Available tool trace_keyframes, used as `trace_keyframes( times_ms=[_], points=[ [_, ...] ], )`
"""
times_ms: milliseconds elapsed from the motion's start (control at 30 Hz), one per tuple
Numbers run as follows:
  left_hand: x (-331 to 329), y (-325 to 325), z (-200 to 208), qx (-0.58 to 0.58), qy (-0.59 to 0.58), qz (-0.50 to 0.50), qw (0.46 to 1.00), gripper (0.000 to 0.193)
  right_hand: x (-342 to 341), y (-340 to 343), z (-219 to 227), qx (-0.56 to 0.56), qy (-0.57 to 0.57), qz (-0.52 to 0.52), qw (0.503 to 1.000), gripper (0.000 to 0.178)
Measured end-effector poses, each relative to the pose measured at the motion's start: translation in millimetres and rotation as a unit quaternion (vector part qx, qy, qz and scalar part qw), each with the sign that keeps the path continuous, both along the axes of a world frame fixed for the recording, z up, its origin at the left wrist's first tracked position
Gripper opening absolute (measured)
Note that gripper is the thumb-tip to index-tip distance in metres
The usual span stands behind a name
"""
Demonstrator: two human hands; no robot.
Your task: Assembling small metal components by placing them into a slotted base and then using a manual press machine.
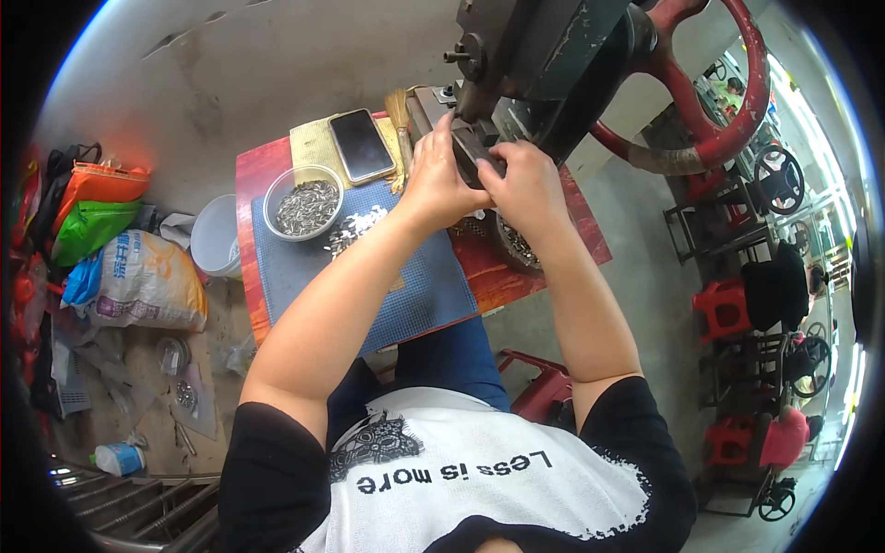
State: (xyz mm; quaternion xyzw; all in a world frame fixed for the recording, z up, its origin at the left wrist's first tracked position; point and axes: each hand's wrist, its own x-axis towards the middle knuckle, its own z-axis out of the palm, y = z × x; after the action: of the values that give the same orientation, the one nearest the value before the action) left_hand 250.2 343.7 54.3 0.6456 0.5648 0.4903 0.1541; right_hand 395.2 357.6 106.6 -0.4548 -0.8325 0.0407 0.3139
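Observation:
Both hands are at the base of a dark hand press (pixel 544 46). My left hand (pixel 433 184) has its fingers stretched up along the press's metal bed (pixel 475 143), fingertips close under the ram, with the thumb pointing away to the right. Just right of it, my right hand (pixel 525 189) bends its fingers at the bed's edge, thumb and forefinger close together. Anything small between them is hidden. Below the right hand sits a bowl of small metal parts (pixel 516 247), partly covered by the wrist. A clear plastic bowl (pixel 304 205) full of thin metal pieces stands left of my left forearm.
A blue textured mat (pixel 369 300) covers part of the red table (pixel 581 221), with small white pieces (pixel 362 223) on it. A phone (pixel 361 146) lies on a yellow cloth beside a brush (pixel 399 112). The press's red handwheel (pixel 687 92) rises right. Bags (pixel 147 281) and a white bucket (pixel 215 235) stand left.

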Motion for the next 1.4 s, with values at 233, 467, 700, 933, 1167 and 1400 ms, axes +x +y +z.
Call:
trace_keyframes(
  times_ms=[233, 467, 700, 933, 1167, 1400],
  points=[
    [7.3, -3.3, -2.5, 0.027, 0.003, 0.017, 0.999, 0.123, 17.7, 29.9, -12.4, 0.020, 0.112, 0.007, 0.993, 0.028],
    [8.4, -6.4, -3.6, 0.015, 0.008, 0.030, 0.999, 0.123, 21.0, 65.1, -31.5, -0.196, 0.085, 0.002, 0.977, 0.037],
    [7.5, -4.1, -2.6, 0.000, 0.017, 0.030, 0.999, 0.125, 23.5, 66.2, -38.2, -0.168, 0.097, 0.020, 0.981, 0.039],
    [5.0, -3.6, 0.8, 0.009, 0.007, 0.028, 1.000, 0.134, 107.8, 57.7, 21.9, 0.399, 0.244, -0.268, 0.842, 0.069],
    [2.4, 1.8, -1.8, -0.015, 0.012, 0.043, 0.999, 0.137, 191.9, 96.1, 47.7, 0.325, 0.242, -0.288, 0.868, 0.068],
    [-23.0, 51.3, -10.7, -0.011, -0.017, -0.022, 1.000, 0.145, 215.5, 74.1, 162.2, 0.210, 0.088, -0.310, 0.923, 0.053]
  ],
)
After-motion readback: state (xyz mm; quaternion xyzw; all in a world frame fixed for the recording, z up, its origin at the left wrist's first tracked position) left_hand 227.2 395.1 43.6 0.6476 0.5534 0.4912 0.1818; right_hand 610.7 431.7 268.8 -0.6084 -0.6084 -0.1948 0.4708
